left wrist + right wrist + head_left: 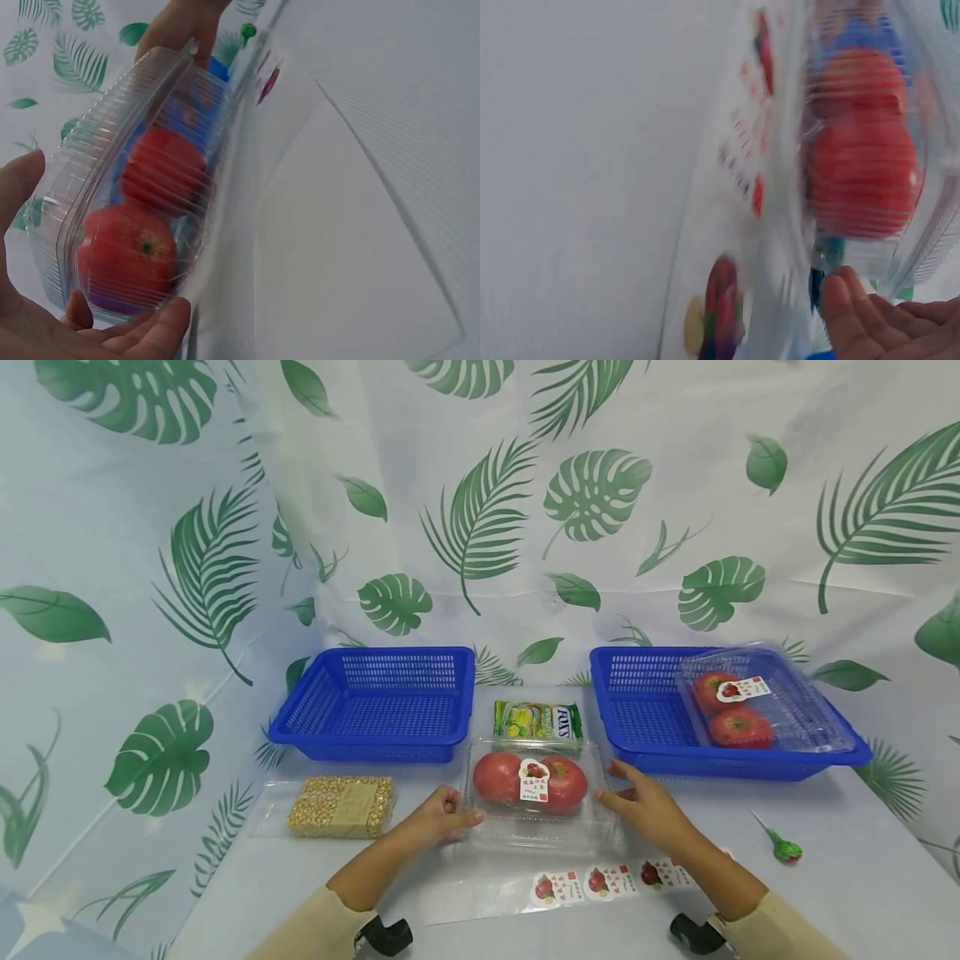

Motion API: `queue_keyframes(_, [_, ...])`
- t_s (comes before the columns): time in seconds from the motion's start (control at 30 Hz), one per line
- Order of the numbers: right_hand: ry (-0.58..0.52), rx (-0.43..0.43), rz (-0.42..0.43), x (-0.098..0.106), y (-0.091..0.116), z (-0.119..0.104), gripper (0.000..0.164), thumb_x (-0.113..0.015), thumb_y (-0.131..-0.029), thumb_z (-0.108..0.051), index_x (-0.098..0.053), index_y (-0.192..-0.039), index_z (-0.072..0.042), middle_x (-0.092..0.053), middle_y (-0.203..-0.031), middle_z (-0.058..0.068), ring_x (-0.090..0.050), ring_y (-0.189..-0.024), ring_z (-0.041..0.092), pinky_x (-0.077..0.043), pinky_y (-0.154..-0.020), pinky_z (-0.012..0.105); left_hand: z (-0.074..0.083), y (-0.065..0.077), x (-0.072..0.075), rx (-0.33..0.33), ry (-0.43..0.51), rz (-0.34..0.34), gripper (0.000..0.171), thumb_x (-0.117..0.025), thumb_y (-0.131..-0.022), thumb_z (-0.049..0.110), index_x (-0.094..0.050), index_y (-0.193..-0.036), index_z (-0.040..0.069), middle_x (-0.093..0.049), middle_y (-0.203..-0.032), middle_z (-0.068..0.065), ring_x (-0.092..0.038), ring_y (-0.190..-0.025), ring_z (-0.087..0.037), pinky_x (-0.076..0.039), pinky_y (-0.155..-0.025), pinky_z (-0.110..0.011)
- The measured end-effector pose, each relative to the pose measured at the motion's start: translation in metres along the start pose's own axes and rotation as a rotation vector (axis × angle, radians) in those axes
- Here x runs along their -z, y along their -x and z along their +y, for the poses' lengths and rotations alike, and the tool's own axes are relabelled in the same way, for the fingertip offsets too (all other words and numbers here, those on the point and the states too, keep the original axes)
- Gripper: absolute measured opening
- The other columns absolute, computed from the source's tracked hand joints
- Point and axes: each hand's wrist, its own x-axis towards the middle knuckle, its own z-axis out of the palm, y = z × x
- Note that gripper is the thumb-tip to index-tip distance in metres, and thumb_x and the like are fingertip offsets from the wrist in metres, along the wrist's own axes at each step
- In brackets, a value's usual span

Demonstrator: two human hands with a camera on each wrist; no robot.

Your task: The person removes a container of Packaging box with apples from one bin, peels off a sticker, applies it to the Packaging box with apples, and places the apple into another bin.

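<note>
Between my two hands sits a clear plastic clamshell box (536, 831) holding two red, apple-like fruits (564, 783), its lid over them and a white fruit label (534, 780) on top. My left hand (438, 817) grips the box's left end; in the left wrist view the thumb is on one side and the fingertips (174, 315) on the other. At the opposite end, my right hand (651, 810) holds the box with thumb and fingers at its edge. Its fingertips (836, 292) show close against that end in the right wrist view.
Below the box lies a strip of fruit labels (557, 888). Two blue baskets (367, 752) stand behind; the right one (675, 764) carries another clear box of fruit (806, 727). Also around are a green candy bag (536, 720), packed corn kernels (311, 806) and a green flower bud (786, 850).
</note>
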Motion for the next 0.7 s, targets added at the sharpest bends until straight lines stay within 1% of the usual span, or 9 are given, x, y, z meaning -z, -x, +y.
queue_keyframes(0.07, [-0.040,-0.033,-0.018,0.000,0.001,-0.001,0.083,-0.060,-0.095,-0.045,-0.023,-0.150,0.005,-0.033,-0.149,0.028,-0.044,-0.126,0.046,-0.044,-0.096,0.057,0.000,0.000,0.000,-0.010,0.005,0.000,0.048,-0.076,-0.085,0.020,-0.037,-0.103,0.001,-0.048,-0.089,-0.005,-0.050,-0.080,-0.015,-0.049,-0.069,-0.026])
queue_keyframes(0.13, [-0.121,-0.066,-0.044,0.000,0.001,-0.001,0.081,-0.060,-0.095,-0.043,-0.026,-0.148,0.007,-0.036,-0.146,0.029,-0.044,-0.126,0.046,-0.046,-0.095,0.054,0.000,0.000,0.000,-0.015,0.035,-0.010,0.047,-0.076,-0.085,0.020,-0.036,-0.102,0.001,-0.044,-0.092,-0.006,-0.051,-0.083,-0.016,-0.053,-0.074,-0.030])
queue_keyframes(0.2, [-0.206,-0.097,-0.064,0.000,0.000,0.001,0.074,-0.061,-0.095,-0.042,-0.033,-0.142,0.008,-0.045,-0.138,0.027,-0.048,-0.120,0.042,-0.049,-0.091,0.049,0.000,-0.001,0.000,-0.021,0.073,-0.027,0.046,-0.075,-0.085,0.018,-0.035,-0.101,0.002,-0.041,-0.096,-0.008,-0.053,-0.087,-0.018,-0.055,-0.080,-0.036])
queue_keyframes(0.27, [-0.290,-0.129,-0.079,0.000,0.000,0.003,0.063,-0.062,-0.095,-0.040,-0.042,-0.132,0.007,-0.053,-0.124,0.023,-0.053,-0.109,0.035,-0.051,-0.086,0.044,-0.001,-0.002,0.001,-0.020,0.138,-0.052,0.044,-0.073,-0.087,0.015,-0.033,-0.100,0.003,-0.039,-0.098,-0.009,-0.056,-0.093,-0.021,-0.054,-0.085,-0.042])
queue_keyframes(0.33, [-0.383,-0.159,-0.105,-0.001,0.001,0.004,0.053,-0.062,-0.095,-0.037,-0.045,-0.121,0.006,-0.053,-0.113,0.017,-0.052,-0.101,0.029,-0.051,-0.082,0.041,-0.003,-0.002,0.001,-0.023,0.192,-0.074,0.041,-0.071,-0.088,0.013,-0.032,-0.100,0.005,-0.042,-0.102,-0.010,-0.058,-0.098,-0.024,-0.053,-0.087,-0.046])
queue_keyframes(0.37, [-0.411,-0.168,-0.118,0.000,0.002,0.004,0.049,-0.061,-0.096,-0.036,-0.044,-0.118,0.005,-0.051,-0.111,0.015,-0.052,-0.100,0.028,-0.051,-0.082,0.041,-0.004,-0.002,0.001,-0.024,0.215,-0.082,0.040,-0.070,-0.088,0.013,-0.032,-0.099,0.005,-0.044,-0.103,-0.011,-0.059,-0.099,-0.025,-0.053,-0.087,-0.047])
queue_keyframes(0.43, [-0.459,-0.186,-0.141,0.000,0.005,0.002,0.044,-0.060,-0.096,-0.034,-0.043,-0.114,0.003,-0.049,-0.112,0.015,-0.051,-0.102,0.029,-0.050,-0.085,0.043,-0.005,-0.001,0.002,-0.025,0.251,-0.097,0.037,-0.068,-0.089,0.013,-0.033,-0.100,0.006,-0.049,-0.106,-0.011,-0.059,-0.102,-0.026,-0.052,-0.088,-0.048])
queue_keyframes(0.57, [-0.509,-0.181,-0.200,0.003,0.011,-0.004,0.043,-0.057,-0.097,-0.031,-0.037,-0.115,0.003,-0.043,-0.122,0.019,-0.048,-0.112,0.035,-0.048,-0.090,0.049,-0.006,0.001,0.002,-0.037,0.290,-0.115,0.036,-0.067,-0.090,0.015,-0.034,-0.100,0.008,-0.053,-0.109,-0.012,-0.059,-0.104,-0.026,-0.052,-0.088,-0.049])
queue_keyframes(0.7, [-0.570,-0.154,-0.308,0.009,0.020,-0.010,0.043,-0.053,-0.099,-0.032,-0.032,-0.116,0.002,-0.046,-0.119,0.019,-0.057,-0.104,0.033,-0.052,-0.085,0.049,-0.001,0.004,0.003,-0.049,0.322,-0.128,0.035,-0.065,-0.091,0.016,-0.032,-0.101,0.008,-0.052,-0.115,-0.014,-0.060,-0.104,-0.026,-0.052,-0.087,-0.049])
